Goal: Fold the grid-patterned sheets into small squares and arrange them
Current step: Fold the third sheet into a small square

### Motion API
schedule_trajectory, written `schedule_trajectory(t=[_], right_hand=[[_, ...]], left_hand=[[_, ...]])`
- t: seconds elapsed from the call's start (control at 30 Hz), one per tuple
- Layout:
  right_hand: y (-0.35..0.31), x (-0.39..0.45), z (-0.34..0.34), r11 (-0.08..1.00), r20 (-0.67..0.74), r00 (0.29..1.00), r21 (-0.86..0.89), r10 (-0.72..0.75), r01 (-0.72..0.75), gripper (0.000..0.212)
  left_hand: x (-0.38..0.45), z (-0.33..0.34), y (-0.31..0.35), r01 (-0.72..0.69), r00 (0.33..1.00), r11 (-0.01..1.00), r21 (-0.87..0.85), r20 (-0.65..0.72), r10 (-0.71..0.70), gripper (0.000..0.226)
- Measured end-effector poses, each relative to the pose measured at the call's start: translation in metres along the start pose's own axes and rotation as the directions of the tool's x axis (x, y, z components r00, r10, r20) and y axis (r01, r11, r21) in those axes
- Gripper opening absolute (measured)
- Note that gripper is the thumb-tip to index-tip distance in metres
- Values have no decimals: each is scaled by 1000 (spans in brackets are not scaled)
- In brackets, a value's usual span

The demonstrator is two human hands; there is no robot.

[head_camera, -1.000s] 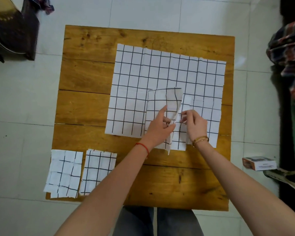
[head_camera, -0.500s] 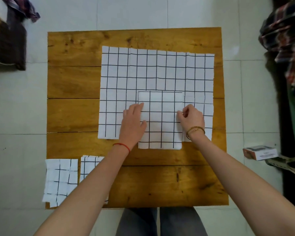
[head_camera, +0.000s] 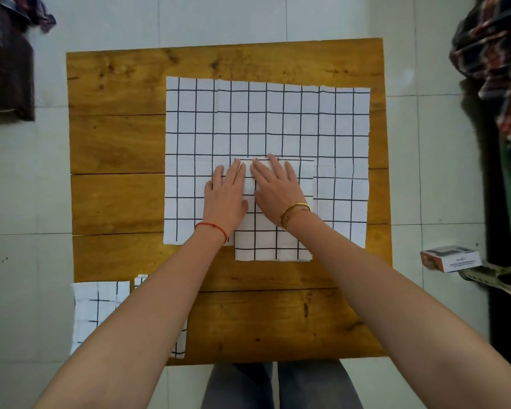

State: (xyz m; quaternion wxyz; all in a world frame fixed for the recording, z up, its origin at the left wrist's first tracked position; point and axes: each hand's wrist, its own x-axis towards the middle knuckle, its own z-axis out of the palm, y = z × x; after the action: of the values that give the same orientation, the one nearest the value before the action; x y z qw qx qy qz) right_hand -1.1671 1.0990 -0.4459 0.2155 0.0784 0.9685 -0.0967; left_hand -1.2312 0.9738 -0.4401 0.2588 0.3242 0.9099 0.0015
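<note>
Both flat, open palms, left hand (head_camera: 226, 196) and right hand (head_camera: 278, 191), press the folded sheet (head_camera: 273, 243). Sweep outward toward 3 and 9 o'clock, creasing edges sharply on the tabletop (head_camera: 115, 143).

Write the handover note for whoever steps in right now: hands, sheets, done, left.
Left hand: flat, fingers straight, pressing the folded sheet.
Right hand: flat, pressing the same sheet beside the left.
The folded sheet lies on the near edge of the big sheet, which is spread open on the table, and overhangs it toward the person.
Done: two small squares sit side by side at the table's near left corner, partly hidden by the left arm.
Left: finish this fold, probably smaller, set it by the other two, then fold the big sheet.
</note>
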Motion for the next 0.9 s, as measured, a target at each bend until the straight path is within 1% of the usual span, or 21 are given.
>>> schedule_trajectory(t=[0.13, 0.27, 0.33, 0.43, 0.53, 0.6, 0.63, 0.73, 0.9], right_hand=[[20, -12, 6, 998, -32, 997, 5, 65, -65, 56], [55, -35, 12, 964, -100, 960, 77, 263, -256, 53], [64, -41, 11, 948, -117, 943, 111, 310, -298, 52], [59, -38, 5, 960, -165, 947, 91, 277, -265, 52], [41, -30, -2, 992, -181, 977, 78, 114, -101, 51], [27, -25, -3, 998, -145, 989, 61, 7, 2, 51], [21, -23, -3, 999, -111, 994, 48, -16, 22, 52], [12, -22, 1, 999, -4, 1000, 35, 17, -17, 56], [8, -24, 1, 997, 52, 997, 37, 59, -61, 60]], left_hand=[[0, 3, 0, 1, 1000, 1000, 29, -10, -1, 77], [0, 6, -3, -11, 1000, 1000, 25, 0, 11, 77], [1, 7, -3, -12, 1000, 1000, 22, 10, 12, 77], [0, 7, -3, -12, 1000, 1000, 22, 12, 11, 77], [-4, 6, -2, -20, 999, 1000, -3, -33, 20, 74], [-9, 7, -3, -40, 996, 999, -3, -75, 40, 71], [-13, 8, -4, -54, 995, 999, 0, -85, 53, 69], [-29, 16, -11, -81, 995, 997, -9, -65, 80, 64], [-71, 35, -22, -148, 988, 989, 0, -34, 148, 61]])
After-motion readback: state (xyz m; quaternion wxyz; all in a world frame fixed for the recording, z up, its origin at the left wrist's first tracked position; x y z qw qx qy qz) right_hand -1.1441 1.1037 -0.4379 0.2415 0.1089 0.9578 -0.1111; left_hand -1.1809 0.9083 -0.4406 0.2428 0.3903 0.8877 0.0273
